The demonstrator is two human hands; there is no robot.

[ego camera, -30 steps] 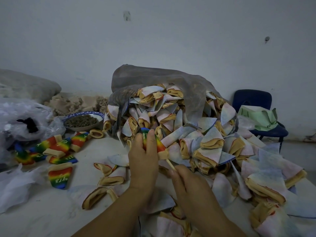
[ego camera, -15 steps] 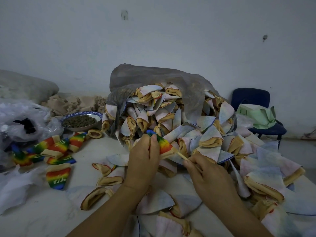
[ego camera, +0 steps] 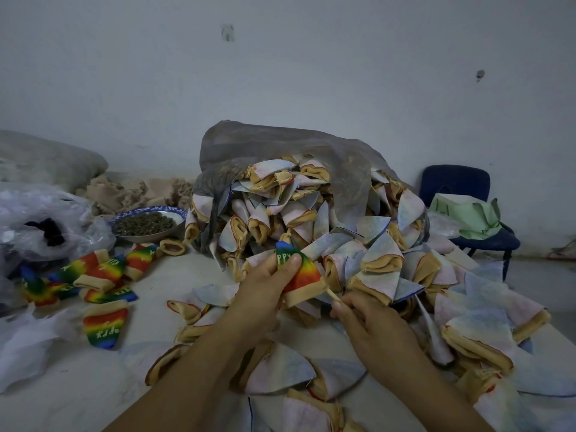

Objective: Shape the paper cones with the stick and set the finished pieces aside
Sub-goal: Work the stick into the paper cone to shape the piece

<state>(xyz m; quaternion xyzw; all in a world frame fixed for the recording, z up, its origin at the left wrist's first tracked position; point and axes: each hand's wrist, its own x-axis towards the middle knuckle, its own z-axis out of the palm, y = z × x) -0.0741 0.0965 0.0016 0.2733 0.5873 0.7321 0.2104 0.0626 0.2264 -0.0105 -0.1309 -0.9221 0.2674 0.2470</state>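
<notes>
My left hand [ego camera: 265, 288] grips a rainbow cone [ego camera: 304, 275] with a tan rim, its blue tip pointing up and away. A thin pale stick [ego camera: 334, 296] pokes out of the cone's open tan end. My right hand [ego camera: 371, 322] pinches the stick's near end just right of the cone. A big heap of pale inside-out cones [ego camera: 311, 219] spills from a grey plastic bag [ego camera: 280, 145] right behind my hands. Several rainbow cones [ego camera: 106, 327] lie apart on the table at the left.
A blue-rimmed bowl [ego camera: 149, 222] of dark bits stands at the back left, next to crumpled clear plastic [ego camera: 46, 226]. More pale cones [ego camera: 480, 332] cover the table's right side. A blue chair [ego camera: 467, 194] with green cloth stands at the right wall.
The cone has tilted so its tan mouth faces right and down. My right hand has drawn the stick partly out, to the right of the cone.
</notes>
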